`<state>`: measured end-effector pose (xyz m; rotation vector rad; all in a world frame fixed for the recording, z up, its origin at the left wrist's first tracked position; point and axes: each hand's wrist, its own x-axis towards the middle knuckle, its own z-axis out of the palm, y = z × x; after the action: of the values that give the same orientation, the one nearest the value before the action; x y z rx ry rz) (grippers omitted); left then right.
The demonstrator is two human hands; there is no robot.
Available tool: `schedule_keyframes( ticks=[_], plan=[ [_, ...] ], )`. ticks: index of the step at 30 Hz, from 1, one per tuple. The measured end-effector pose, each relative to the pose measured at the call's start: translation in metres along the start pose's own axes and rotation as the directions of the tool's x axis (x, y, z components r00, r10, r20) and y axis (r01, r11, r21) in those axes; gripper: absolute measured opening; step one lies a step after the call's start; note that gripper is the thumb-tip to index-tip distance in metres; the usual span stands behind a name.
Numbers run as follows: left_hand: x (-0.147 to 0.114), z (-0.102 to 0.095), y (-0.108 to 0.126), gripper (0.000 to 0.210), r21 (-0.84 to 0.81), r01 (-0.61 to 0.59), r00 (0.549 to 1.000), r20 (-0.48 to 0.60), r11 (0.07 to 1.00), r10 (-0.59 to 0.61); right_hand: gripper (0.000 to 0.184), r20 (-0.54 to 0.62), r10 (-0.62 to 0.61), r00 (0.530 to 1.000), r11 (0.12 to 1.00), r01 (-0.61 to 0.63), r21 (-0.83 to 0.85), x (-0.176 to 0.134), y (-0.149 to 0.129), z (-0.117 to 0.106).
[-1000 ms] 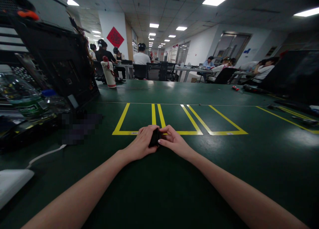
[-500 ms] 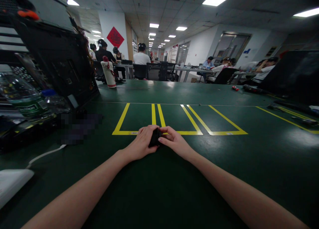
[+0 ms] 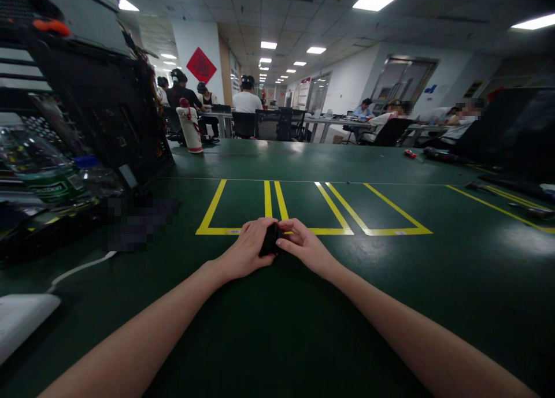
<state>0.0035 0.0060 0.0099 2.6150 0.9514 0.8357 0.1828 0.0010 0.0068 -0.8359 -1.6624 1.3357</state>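
Note:
A small black block-like object (image 3: 269, 240) is between my two hands, over the green tabletop (image 3: 277, 323) at the near edge of the yellow tape. My left hand (image 3: 246, 249) wraps it from the left, fingers over its far side and thumb along the near side. At its right end, the thumb and fingers of my right hand (image 3: 307, 246) are pinched against it. My fingers cover much of the object, so its exact kind cannot be made out.
Yellow tape outlines (image 3: 338, 207) mark the table. Plastic bottles (image 3: 47, 173) and a black computer case (image 3: 99, 103) stand at left, near a white device (image 3: 23, 323) with a cable. A cream bottle (image 3: 189, 129) is farther back. Dark equipment (image 3: 511, 138) lies right. People sit beyond.
Hardly anything differs. Both hands keep the same hold on the black object, and the whole view has shifted very slightly.

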Motion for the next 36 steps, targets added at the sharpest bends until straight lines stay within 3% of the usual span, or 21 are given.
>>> schedule_keyframes(
  ticks=[10,16,22,36],
  plan=[
    [-0.0001,0.0014,-0.0004,0.059,0.008,-0.008,1.0,-0.011,1.0,0.008,0.03,0.069,-0.016,0.997,0.996,0.01,0.084,0.0,0.0034,0.0005],
    [-0.0001,0.0014,-0.0008,0.059,0.01,-0.01,1.0,-0.009,1.0,0.01,0.023,0.028,-0.024,0.999,0.997,0.023,0.068,0.0012,0.0022,0.0017],
    [0.0004,0.001,0.0005,0.059,0.005,-0.006,1.0,0.002,1.0,0.006,0.032,0.018,0.015,1.0,1.0,-0.016,0.009,0.0004,0.0007,0.0004],
    [0.0005,0.0006,0.0004,0.059,0.007,-0.008,1.0,0.003,1.0,0.008,0.023,0.023,-0.021,1.0,0.998,0.019,0.068,0.0022,0.005,0.0001]
  ],
)
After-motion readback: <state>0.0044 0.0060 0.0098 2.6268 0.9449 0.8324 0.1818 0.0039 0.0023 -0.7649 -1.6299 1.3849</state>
